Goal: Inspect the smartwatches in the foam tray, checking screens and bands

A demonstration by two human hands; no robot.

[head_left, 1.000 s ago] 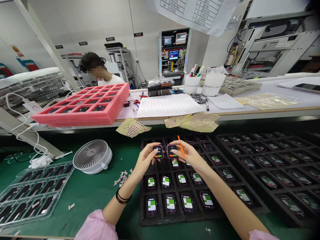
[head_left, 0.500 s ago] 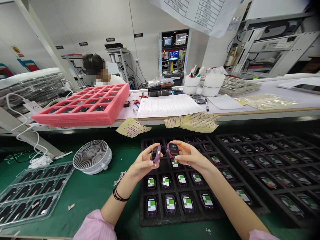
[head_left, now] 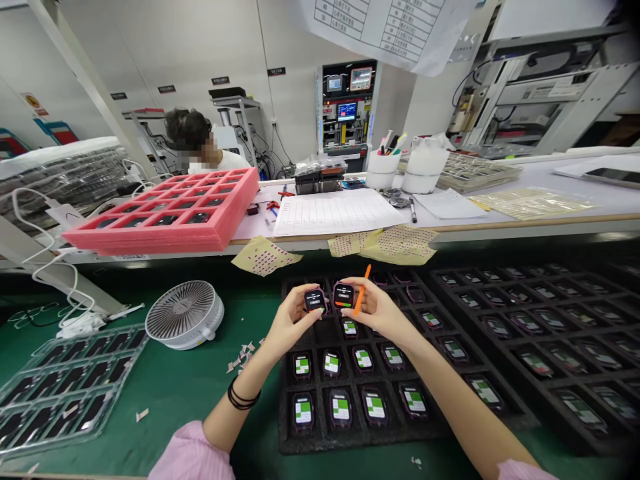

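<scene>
My left hand (head_left: 290, 323) is closed around a smartwatch body (head_left: 315, 301), its dark lit screen facing me. Beside it, my right hand (head_left: 375, 308) grips a second smartwatch body (head_left: 345, 295) with a similar screen, and also keeps an orange stick-like tool (head_left: 363, 290) between its fingers. The two watches are side by side, close together, above a black foam tray (head_left: 320, 440). In that tray lie several purple-cased watches (head_left: 341, 408), many showing green and white screens. Straps are not visible on the held watches.
Another black tray of watches (head_left: 555, 360) lies at right. On the left are a round white fan (head_left: 186, 315), a clear plastic tray (head_left: 65, 387) and small scraps (head_left: 243, 357). A shelf ahead carries a pink foam tray (head_left: 160, 241) and papers (head_left: 340, 212). A person sits beyond.
My left hand has turned its watch from edge-on to screen towards me. In my right hand the orange tool has swung from nearly level to upright, and that watch has tilted slightly.
</scene>
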